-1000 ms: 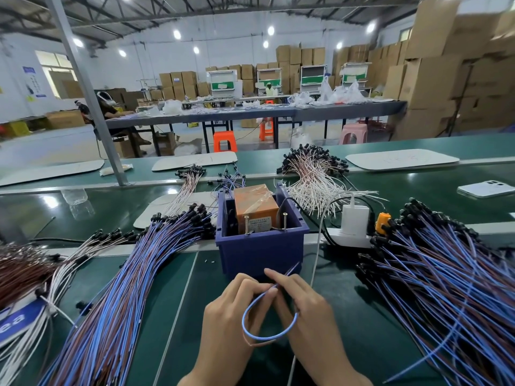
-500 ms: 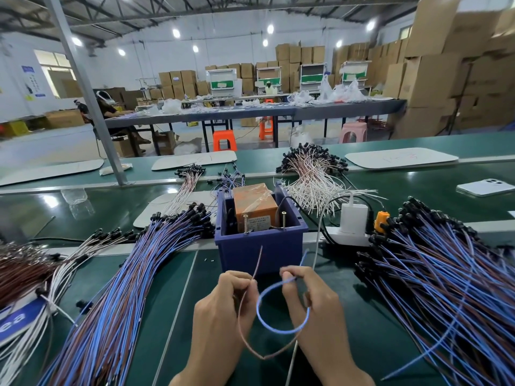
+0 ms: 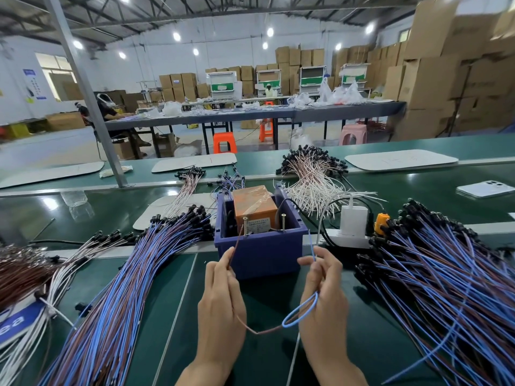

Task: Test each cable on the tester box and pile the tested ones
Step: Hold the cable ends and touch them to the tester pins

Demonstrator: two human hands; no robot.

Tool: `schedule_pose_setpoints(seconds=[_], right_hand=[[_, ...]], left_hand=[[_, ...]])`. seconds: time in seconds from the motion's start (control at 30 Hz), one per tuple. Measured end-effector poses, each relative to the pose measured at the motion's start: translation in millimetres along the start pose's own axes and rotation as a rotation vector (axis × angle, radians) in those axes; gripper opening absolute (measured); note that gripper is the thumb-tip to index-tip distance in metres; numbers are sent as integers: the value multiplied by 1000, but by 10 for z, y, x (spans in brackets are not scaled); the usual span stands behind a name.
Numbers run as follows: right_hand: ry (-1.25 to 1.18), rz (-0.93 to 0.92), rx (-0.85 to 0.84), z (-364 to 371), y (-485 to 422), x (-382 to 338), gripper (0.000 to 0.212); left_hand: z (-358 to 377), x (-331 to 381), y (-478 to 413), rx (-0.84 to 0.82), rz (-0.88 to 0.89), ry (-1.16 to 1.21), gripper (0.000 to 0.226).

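Left hand (image 3: 221, 299), right hand (image 3: 324, 296) raised, pinching cable (image 3: 299, 316) ends.

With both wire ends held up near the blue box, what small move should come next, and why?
Probably bring the blue wire end in the right hand to the right screw post. The brown end in the left hand already seems to be at the left post, while the blue end stands clear.

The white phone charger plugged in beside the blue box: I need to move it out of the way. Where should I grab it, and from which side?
Grip the white charger by its flat front and back faces, coming straight down from above. It stands upright in the power strip, so its top is free; cables crowd the left and the orange plug the right.
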State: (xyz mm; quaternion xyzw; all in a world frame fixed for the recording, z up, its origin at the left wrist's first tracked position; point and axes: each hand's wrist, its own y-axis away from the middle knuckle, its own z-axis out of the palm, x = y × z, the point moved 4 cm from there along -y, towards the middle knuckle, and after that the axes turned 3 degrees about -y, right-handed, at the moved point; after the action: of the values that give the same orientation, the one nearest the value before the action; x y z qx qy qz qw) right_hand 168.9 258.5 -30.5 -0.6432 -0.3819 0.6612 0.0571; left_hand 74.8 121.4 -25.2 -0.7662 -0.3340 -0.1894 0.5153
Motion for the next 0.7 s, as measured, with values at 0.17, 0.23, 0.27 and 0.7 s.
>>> schedule_pose_setpoints(seconds=[0.17, 0.23, 0.27, 0.7], right_hand=[[52, -38, -20, 134, -93, 33, 23], [49, -43, -21, 147, -112, 50, 26], [44, -38, -23, 150, -111, 64, 28], [18, 4, -41, 163, -114, 88, 38]], left_hand=[[15, -90, -85, 42, -105, 87, 17], [21, -135, -111, 59, -143, 120, 15], [22, -166, -117, 66, -162, 131, 14], [54, -251, -119, 28, -179, 142, 11]])
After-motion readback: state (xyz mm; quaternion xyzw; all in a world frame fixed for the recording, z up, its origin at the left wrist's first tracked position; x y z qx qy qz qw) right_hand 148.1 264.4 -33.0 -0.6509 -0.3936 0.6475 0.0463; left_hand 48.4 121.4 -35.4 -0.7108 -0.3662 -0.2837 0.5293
